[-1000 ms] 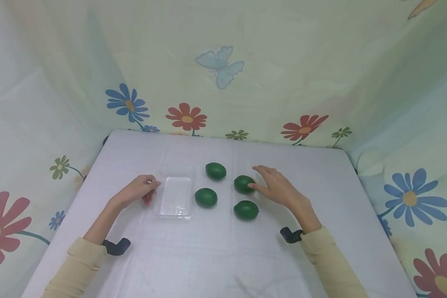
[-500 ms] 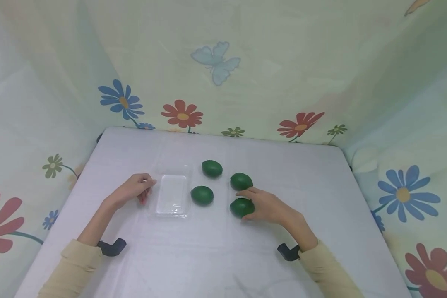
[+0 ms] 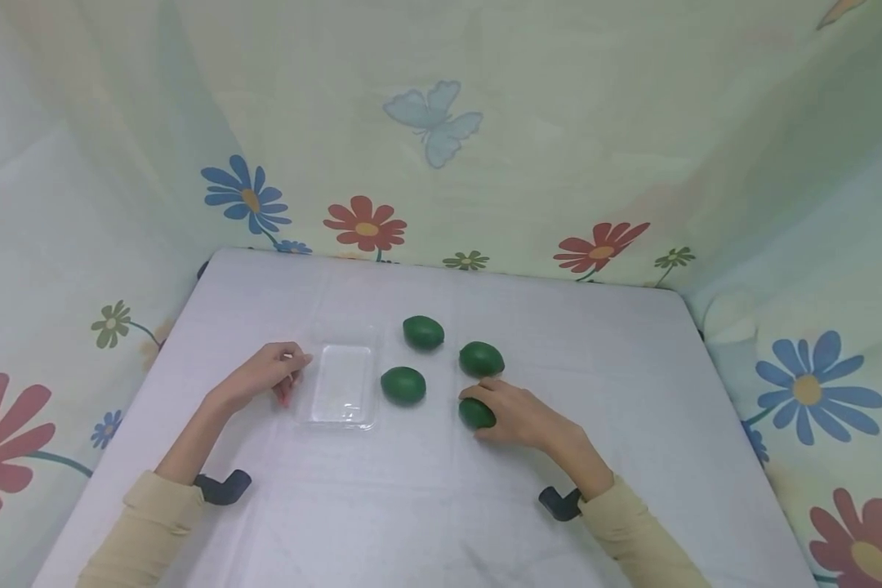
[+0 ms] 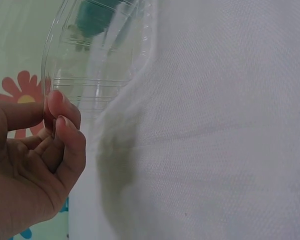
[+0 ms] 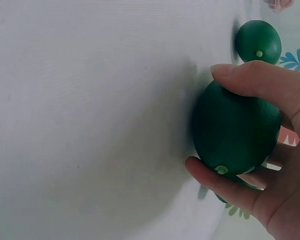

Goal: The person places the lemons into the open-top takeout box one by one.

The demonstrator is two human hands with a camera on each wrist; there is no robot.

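Though unlabelled, lime (image 5: 235,131) in right hand (image 3: 518,412).

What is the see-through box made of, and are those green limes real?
The tray looks like thin clear plastic: glossy, ribbed walls, cloth visible through it. The lime in the right hand looks like smooth matte plastic or foam, evenly green with no visible pores, so it is probably fake, though I cannot be sure.

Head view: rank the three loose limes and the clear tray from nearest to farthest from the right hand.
From the right hand, which grips a fourth lime:
1. Right lime, just beyond the fingers.
2. Middle lime, to the hand's left.
3. Far lime, toward the back.
4. Clear tray, farthest left, by the left hand.
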